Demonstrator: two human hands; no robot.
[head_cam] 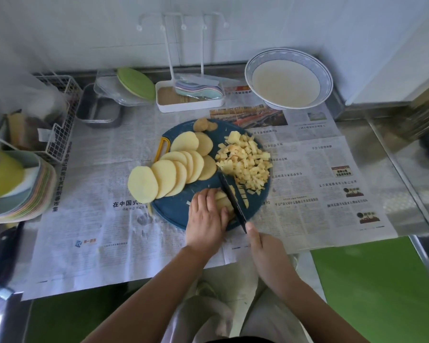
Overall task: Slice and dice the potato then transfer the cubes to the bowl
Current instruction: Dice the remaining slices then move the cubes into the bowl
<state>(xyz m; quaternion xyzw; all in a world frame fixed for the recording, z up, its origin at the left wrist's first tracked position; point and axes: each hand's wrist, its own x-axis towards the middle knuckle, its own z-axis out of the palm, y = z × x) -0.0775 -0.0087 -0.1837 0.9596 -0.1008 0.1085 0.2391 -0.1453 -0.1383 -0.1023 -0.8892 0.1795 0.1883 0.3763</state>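
Right hand [265, 246] gripping knife [233, 194], left hand [206, 216] holding slices [222, 200] — cubes [248, 164] on board [174, 206]

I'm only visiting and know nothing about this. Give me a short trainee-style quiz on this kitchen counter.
1. Which hand holds the knife?
2. True or false: the cubes already lie in the bowl.
3. The whole slices lie: A) left of the cubes, B) right of them, C) in the bowl.
Key: 1 right hand; 2 false, on the board; 3 A.
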